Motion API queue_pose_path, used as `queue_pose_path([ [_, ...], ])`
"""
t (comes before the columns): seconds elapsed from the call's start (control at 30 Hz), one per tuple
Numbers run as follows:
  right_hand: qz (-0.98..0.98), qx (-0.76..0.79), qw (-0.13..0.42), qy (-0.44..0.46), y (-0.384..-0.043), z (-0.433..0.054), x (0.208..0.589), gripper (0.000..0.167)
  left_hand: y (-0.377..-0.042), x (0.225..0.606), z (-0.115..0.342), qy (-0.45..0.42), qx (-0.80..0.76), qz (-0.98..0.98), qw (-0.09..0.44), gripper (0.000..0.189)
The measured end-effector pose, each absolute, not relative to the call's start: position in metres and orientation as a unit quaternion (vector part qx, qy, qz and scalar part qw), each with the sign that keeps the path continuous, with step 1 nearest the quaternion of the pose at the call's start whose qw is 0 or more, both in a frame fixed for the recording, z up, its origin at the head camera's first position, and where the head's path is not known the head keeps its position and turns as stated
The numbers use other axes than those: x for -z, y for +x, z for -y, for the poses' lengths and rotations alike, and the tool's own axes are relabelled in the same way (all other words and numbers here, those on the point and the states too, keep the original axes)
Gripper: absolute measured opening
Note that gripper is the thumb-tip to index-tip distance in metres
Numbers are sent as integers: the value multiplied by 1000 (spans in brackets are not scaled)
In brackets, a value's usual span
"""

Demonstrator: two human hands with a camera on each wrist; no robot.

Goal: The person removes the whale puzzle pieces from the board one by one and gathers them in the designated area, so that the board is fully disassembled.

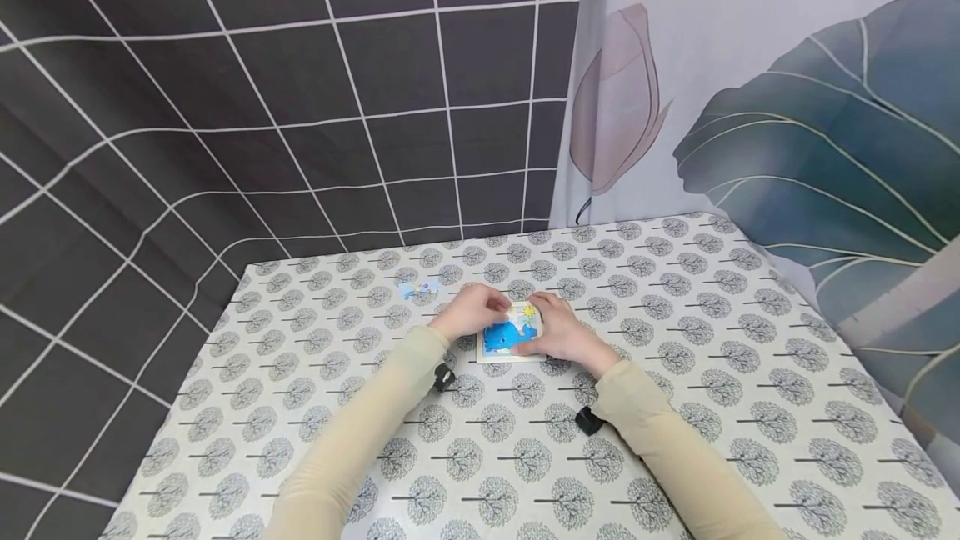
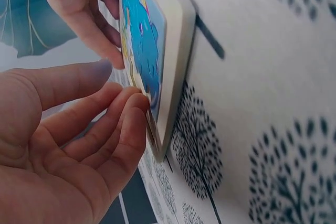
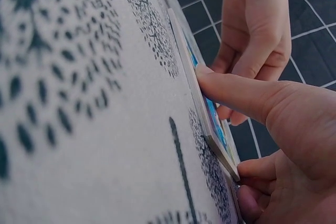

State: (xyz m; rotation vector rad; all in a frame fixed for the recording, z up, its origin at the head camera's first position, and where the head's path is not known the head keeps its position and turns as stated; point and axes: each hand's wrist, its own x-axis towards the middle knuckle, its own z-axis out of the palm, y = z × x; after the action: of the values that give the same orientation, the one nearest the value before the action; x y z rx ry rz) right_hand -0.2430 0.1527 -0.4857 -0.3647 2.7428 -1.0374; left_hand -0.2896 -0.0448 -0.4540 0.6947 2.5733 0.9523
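Observation:
A small square picture puzzle (image 1: 501,340), showing a blue whale and a yellow sun within a pale frame, lies flat on the table. My right hand (image 1: 564,332) holds it from the right: the thumb (image 3: 231,88) presses on the picture near the close edge, while fingers are at the side of the frame. At the upper left, my left hand (image 1: 472,311) touches the puzzle with its fingertips (image 2: 137,100). Its thumb stands apart from them in the left wrist view. Part of the picture is hidden under the hands.
Light-blue puzzle pieces (image 1: 418,287) with a purple patch lie farther back, left of the hands. A tree-print cloth (image 1: 525,457) covers the table. Behind it hang a dark gridded curtain (image 1: 375,107) and a flower-print curtain (image 1: 637,148).

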Motion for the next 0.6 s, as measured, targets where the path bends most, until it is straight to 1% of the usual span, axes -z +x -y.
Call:
queue_pose_path([
  [0.6, -924, 348, 89, -130, -245, -155, 490, 112, -285, 458, 33, 243, -331, -901, 140, 30],
])
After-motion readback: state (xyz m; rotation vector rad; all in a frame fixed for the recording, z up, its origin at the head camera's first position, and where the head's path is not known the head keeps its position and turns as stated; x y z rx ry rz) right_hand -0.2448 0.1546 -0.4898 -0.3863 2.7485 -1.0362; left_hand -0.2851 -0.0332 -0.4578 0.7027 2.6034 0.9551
